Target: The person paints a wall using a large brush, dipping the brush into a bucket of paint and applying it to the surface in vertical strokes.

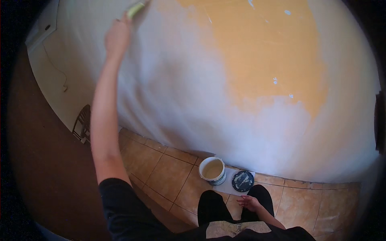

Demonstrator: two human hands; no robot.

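Observation:
My left hand is raised at the upper left, shut on what looks like a paintbrush with a pale yellow-green part; its far end is blurred against the wall. The wall is whitish around a large orange-yellow area with small white spots. Over my right thigh rests my right hand, its fingers loosely apart and holding nothing. A white bucket with cream-coloured paint stands on the floor by the wall. Beside it, a dark round lid smeared with pale paint lies on a white sheet.
Tan floor tiles run along the wall's foot. A dark slatted chair is at the left, partly behind my arm. A thin cord hangs on the wall at the left. Something dark stands at the right edge.

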